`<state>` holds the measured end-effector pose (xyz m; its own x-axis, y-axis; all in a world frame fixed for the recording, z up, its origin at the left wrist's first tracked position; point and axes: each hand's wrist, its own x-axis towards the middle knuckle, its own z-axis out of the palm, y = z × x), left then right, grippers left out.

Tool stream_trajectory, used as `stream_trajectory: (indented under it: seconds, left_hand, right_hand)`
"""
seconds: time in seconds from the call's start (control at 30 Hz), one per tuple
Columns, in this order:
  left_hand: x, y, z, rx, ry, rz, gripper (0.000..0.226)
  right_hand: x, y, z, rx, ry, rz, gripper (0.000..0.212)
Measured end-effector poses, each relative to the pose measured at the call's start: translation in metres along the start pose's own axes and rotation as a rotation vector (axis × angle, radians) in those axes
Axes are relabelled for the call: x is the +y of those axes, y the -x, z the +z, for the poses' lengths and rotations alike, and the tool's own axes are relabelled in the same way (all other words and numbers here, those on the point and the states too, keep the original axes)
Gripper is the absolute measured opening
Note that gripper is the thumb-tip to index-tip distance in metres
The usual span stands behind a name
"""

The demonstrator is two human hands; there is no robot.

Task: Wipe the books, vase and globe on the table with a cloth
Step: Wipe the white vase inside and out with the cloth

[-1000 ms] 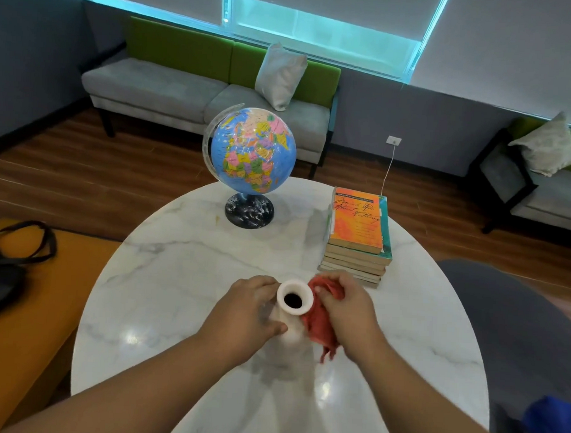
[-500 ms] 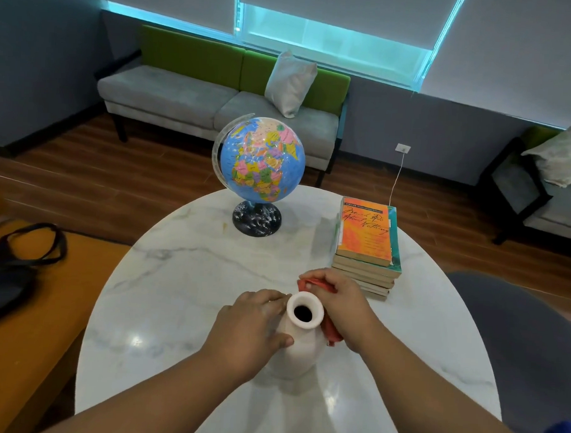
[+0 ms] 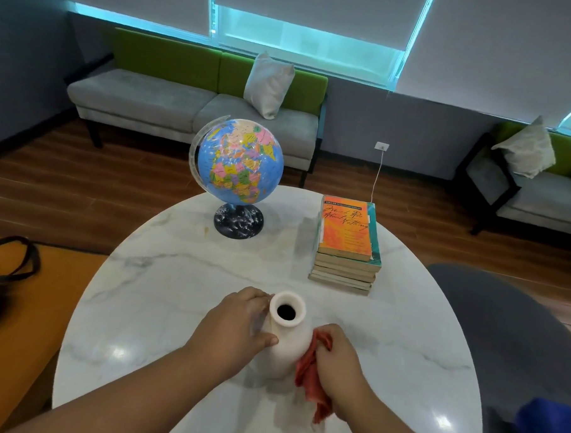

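Note:
A white vase (image 3: 288, 337) stands upright near the front of the round marble table (image 3: 163, 276). My left hand (image 3: 236, 328) grips its neck and shoulder from the left. My right hand (image 3: 340, 359) holds a red cloth (image 3: 313, 381) bunched against the vase's lower right side. A blue globe (image 3: 239, 162) on a dark base stands at the back of the table. A stack of books (image 3: 347, 242) with an orange cover on top lies at the back right.
A grey chair (image 3: 501, 340) sits to the right of the table, with a blue object at the lower right. An orange seat (image 3: 18, 319) with a black bag (image 3: 0, 269) is on the left. Grey-green sofas stand along the far wall.
My right hand has carried the cloth from behind the vase's neck down to its lower right side. My left hand keeps its hold on the vase.

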<state>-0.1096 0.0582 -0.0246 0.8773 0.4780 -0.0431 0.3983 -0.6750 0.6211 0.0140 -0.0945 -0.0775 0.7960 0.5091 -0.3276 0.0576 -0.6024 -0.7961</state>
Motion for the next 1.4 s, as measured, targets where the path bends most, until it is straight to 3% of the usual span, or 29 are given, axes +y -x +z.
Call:
stream_trajectory:
  seconds: [0.23,0.4,0.47,0.63,0.93,1.4]
  left_hand:
    - [0.0,0.0,0.0,0.003,-0.032,0.025,0.053]
    - [0.003,-0.006,-0.003,0.013,-0.052,0.047,0.073]
    - [0.007,-0.01,-0.002,0.016,-0.043,0.106,0.079]
    - [0.021,-0.024,-0.008,-0.011,-0.147,0.128,0.059]
    - [0.022,-0.066,-0.027,-0.047,-0.202,0.052,0.032]
    - [0.024,-0.198,-0.05,0.017,-0.452,-0.049,0.045]
  right_hand:
    - [-0.034,0.016,-0.013,0.09,0.076,-0.344,0.029]
    - [-0.01,0.002,-0.028,-0.045,0.248,-0.219,0.031]
    - [-0.012,-0.005,-0.04,-0.017,0.203,-0.183,0.027]
    - [-0.04,-0.016,-0.065,0.069,-0.018,-0.164,0.021]
    - [-0.066,-0.032,-0.08,0.029,-0.133,-0.155,0.019]
    - [-0.088,-0.081,-0.093,0.064,-0.188,-0.166,0.014]
